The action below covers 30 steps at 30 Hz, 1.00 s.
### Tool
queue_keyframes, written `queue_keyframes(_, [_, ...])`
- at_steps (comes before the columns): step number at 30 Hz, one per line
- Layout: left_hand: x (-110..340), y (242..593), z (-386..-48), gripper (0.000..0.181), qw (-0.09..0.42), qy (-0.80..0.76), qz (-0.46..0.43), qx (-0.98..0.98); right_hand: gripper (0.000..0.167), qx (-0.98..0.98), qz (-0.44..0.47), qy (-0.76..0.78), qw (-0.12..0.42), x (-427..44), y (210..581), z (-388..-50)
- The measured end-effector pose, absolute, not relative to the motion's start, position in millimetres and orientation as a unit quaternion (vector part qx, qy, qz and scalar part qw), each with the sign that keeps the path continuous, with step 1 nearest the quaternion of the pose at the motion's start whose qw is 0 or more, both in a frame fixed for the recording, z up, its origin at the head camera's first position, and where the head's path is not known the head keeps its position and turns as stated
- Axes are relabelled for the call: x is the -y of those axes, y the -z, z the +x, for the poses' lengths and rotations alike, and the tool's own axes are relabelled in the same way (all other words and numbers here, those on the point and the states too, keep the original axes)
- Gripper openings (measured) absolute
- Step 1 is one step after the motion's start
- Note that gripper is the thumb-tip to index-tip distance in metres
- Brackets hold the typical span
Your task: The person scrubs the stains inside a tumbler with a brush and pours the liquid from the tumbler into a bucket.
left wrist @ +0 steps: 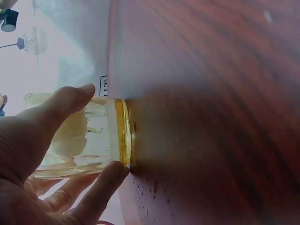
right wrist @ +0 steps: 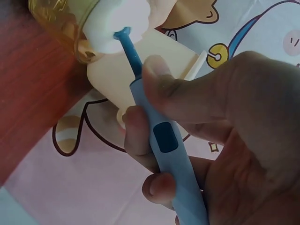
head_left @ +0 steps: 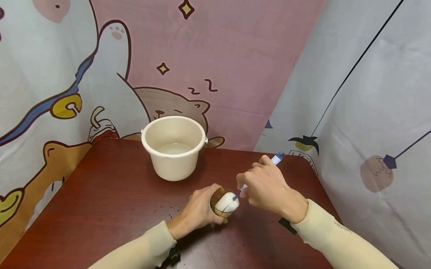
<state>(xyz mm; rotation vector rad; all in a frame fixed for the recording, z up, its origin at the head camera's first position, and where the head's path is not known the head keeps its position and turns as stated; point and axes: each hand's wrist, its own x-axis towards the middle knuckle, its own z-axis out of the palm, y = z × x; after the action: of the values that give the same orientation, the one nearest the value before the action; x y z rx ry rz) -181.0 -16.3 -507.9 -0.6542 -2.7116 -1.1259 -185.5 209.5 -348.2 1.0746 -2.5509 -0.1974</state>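
An amber glass stands on the table, tilt hard to judge, gripped round its side by my left hand. A white rounded piece sits in the glass mouth and bulges out. My right hand grips a light-blue handled tool, thumb and fingers curled round it. The tool's dark blue tip touches the white piece in the right wrist view. The left wrist view shows the glass between thumb and fingers, its base close to the table.
A cream bucket stands behind the hands on the dark red table, with clear liquid at its bottom. Small dark specks lie on the table left of the glass. A cartoon-printed cloth hangs behind.
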Motion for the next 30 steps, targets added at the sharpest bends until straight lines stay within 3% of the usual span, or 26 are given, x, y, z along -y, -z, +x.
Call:
queue_keyframes(13, [14, 507, -180, 0.082, 0.062, 0.372, -0.201, 0.904, 0.024, 0.921, 0.344, 0.004, 0.181, -208, 367, -185])
queue_keyframes(30, [15, 509, -178, 0.087, 0.046, 0.386, -0.196, 0.900, 0.037, 0.895, 0.343, 0.187, 0.215, -188, 369, -168])
